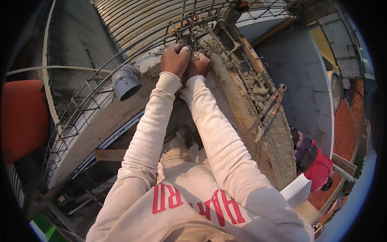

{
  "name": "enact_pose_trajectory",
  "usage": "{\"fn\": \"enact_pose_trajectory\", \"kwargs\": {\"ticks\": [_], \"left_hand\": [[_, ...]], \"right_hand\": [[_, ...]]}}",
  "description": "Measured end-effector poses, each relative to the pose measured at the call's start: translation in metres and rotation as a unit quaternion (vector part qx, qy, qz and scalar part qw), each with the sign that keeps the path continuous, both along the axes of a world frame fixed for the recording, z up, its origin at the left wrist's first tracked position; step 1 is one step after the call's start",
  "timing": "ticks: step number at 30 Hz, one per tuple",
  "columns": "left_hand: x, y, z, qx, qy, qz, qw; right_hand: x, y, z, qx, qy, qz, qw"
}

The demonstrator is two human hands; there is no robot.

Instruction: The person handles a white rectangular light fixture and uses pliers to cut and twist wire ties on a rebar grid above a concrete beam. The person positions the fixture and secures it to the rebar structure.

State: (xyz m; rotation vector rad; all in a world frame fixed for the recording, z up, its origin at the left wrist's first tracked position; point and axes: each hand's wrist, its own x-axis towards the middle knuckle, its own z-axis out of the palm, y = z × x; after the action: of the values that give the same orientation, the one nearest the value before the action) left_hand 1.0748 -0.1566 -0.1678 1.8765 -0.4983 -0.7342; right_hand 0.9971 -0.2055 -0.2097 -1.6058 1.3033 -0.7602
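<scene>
Both arms reach straight ahead in dusty cream sleeves. My left hand point(175, 60) is closed, with thumb and fingers pressed together at the base of the upright steel bars point(191, 25). Close against it, my right hand point(198, 64) is also closed, its fingers curled inward. Whatever the fingers pinch is hidden or too small to name. Just right of my hands, rough wet-looking concrete point(252, 82) fills a long form between wooden boards point(231, 94). Bent bars of a rebar cage point(149, 47) run left from where my hands are.
A grey pipe elbow point(126, 82) sticks out by the left wall edge. A rusty metal clamp point(268, 111) straddles the form. Ribbed metal roofing point(137, 20) lies beyond. Down on the right is a person in a red garment point(317, 167). An orange-red panel point(24, 121) stands far left.
</scene>
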Motion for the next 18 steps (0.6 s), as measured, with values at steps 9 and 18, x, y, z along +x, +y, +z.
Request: {"fn": "enact_pose_trajectory", "kwargs": {"ticks": [9,18], "left_hand": [[0.027,-0.057,0.004,0.179,-0.360,-0.339,0.850],[0.035,-0.104,-0.041,0.130,-0.116,-0.216,0.961]], "right_hand": [[0.015,0.004,-0.067,-0.095,0.192,0.074,0.974],[0.014,0.018,-0.063,0.030,-0.064,-0.034,0.997]]}}
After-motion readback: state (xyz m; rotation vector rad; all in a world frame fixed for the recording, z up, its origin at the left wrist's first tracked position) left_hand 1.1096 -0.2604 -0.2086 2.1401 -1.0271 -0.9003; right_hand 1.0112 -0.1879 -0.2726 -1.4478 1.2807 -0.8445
